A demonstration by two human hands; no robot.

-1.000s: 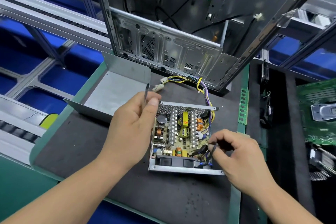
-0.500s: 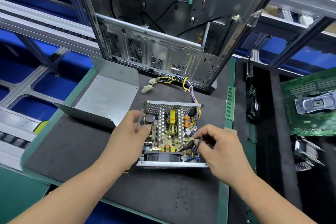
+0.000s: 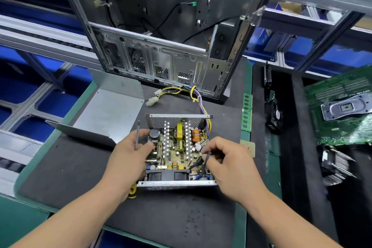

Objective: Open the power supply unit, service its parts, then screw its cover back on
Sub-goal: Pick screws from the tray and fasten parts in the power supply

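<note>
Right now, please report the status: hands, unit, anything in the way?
Left hand holds screwdriver, rests on unit. Right hand pinches wires inside. Cover off, lying left. Nothing blocking.

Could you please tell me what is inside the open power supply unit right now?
Inside the power supply unit: a circuit board with heatsink fins, a yellow transformer, a copper coil and wires. The hands cover its left edge and near-right corner.
</note>
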